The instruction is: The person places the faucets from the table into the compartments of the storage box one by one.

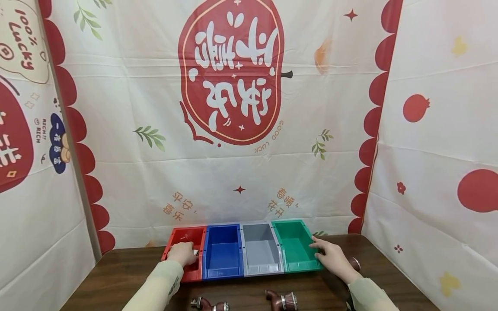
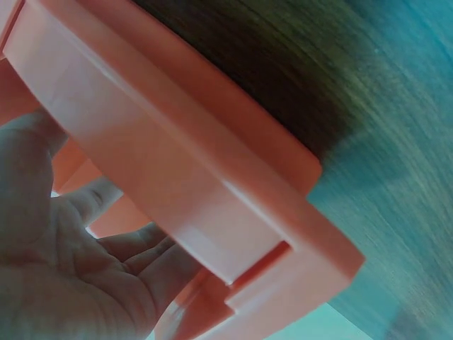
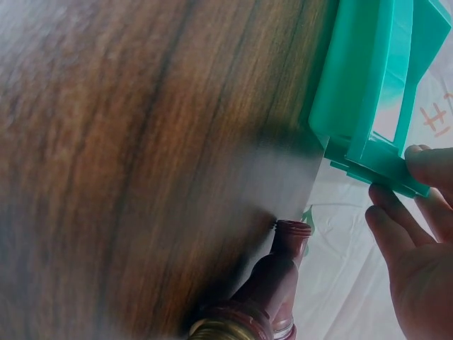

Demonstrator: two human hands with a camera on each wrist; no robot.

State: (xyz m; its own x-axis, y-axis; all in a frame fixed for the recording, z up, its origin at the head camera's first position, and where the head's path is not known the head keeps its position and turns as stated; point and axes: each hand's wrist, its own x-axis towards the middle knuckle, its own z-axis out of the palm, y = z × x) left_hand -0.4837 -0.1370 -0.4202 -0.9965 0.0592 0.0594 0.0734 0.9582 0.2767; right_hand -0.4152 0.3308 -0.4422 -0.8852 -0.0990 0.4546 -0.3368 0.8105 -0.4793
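Note:
My left hand reaches down into the red bin. Beside its fingers shows a small silvery end of something; the rest is hidden. In the left wrist view the bin's front wall covers the fingertips, so any grip cannot be made out. My right hand touches the right rim of the green bin with loosely extended fingers. A brownish-red branched pipe fitting lies near that hand, partly behind it in the head view.
Between the red and green bins stand a blue bin and a grey bin, joined in a row. Two more branched fittings with metal rings, one left and one right, lie at the front of the wooden table. Printed cloth hangs behind.

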